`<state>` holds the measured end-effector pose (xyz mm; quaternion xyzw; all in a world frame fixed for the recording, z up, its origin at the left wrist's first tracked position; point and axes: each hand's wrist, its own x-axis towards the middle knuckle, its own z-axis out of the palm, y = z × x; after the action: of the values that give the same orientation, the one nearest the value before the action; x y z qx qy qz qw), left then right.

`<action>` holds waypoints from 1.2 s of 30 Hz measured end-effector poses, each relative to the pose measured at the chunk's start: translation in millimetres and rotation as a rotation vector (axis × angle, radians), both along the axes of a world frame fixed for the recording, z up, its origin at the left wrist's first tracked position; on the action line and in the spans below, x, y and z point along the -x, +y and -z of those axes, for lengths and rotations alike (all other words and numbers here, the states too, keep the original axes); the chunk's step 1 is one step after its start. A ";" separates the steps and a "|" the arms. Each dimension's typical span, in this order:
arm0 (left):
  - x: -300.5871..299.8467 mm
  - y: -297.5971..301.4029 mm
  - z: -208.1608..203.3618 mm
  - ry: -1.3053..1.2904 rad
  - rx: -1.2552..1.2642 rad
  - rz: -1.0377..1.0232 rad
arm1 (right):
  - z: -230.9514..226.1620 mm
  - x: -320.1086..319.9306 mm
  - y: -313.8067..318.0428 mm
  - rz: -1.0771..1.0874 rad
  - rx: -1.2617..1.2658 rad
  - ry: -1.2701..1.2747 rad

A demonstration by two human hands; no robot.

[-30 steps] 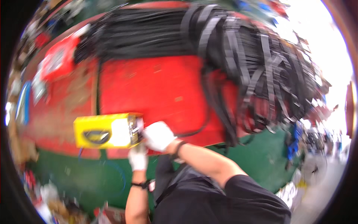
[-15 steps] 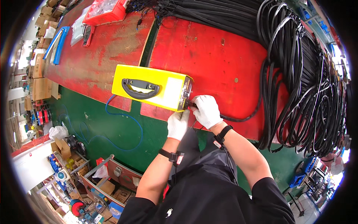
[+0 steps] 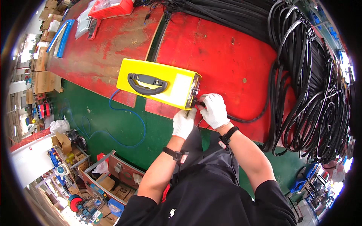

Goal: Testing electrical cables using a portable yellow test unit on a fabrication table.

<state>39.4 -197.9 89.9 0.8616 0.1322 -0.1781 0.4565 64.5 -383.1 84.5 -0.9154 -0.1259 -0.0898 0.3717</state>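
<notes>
A yellow box-shaped power unit (image 3: 175,88) with a black carry handle (image 3: 147,83) lies across the red tabletop, its control panel (image 3: 194,89) facing right. My left hand (image 3: 184,122), in a white glove, is closed at the unit's near right corner, thumb against its lower edge; its other fingers are partly hidden. Also gloved, my right hand (image 3: 214,111) pinches a dark cable plug (image 3: 200,103) at the low end of the panel. From that hand a black cable (image 3: 247,121) runs right. Whether the plug sits fully in its socket is too small to tell.
Thick bundles of black cable (image 3: 301,86) cover the table's right side and back. A red bin (image 3: 113,9) and a blue frame (image 3: 65,39) stand at the far left. A blue hose (image 3: 143,132) trails over the green floor; a trolley (image 3: 122,173) stands lower left.
The whole view has shifted slightly, so the unit and both hands appear a little further right. My right fingers have eased a little back from the panel, showing more of the plug.
</notes>
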 end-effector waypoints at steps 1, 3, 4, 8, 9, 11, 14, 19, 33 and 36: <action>0.5 0.0 1.7 0.010 0.014 0.002 | 0.7 -0.2 -0.6 0.008 0.011 0.000; 1.4 -0.7 4.6 0.060 0.069 -0.017 | 0.7 -0.3 -0.5 0.018 0.031 0.001; 0.9 -0.9 5.4 0.071 0.097 -0.035 | -0.3 -0.2 -0.5 0.017 0.015 -0.008; 0.8 -3.3 1.6 0.065 0.122 -0.069 | -6.2 -1.1 -5.3 0.073 -0.043 -0.027; -0.2 -3.7 -0.6 0.062 0.100 -0.049 | -6.3 -2.7 -9.2 0.085 -0.047 -0.033; -2.4 -4.6 -6.6 0.046 0.046 0.014 | -1.5 -10.8 -22.3 0.195 0.061 0.103; 0.7 -11.7 -18.3 0.068 0.016 0.070 | 20.0 -35.4 -46.4 0.247 0.374 0.405; 12.3 -14.1 -30.4 0.008 0.028 0.070 | 48.7 -60.6 -58.3 0.134 0.527 0.517; 3.9 12.3 -75.0 -0.994 -0.366 0.409 | 14.3 -14.5 -10.9 -0.182 0.222 0.156; -22.6 12.4 -72.5 -0.967 -0.352 0.448 | 12.1 -12.0 -18.8 -0.158 0.215 0.193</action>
<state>61.9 -185.5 162.4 0.9154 -0.2506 0.1696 0.2654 76.6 -402.0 72.4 -0.9416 -0.1701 0.0423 0.2876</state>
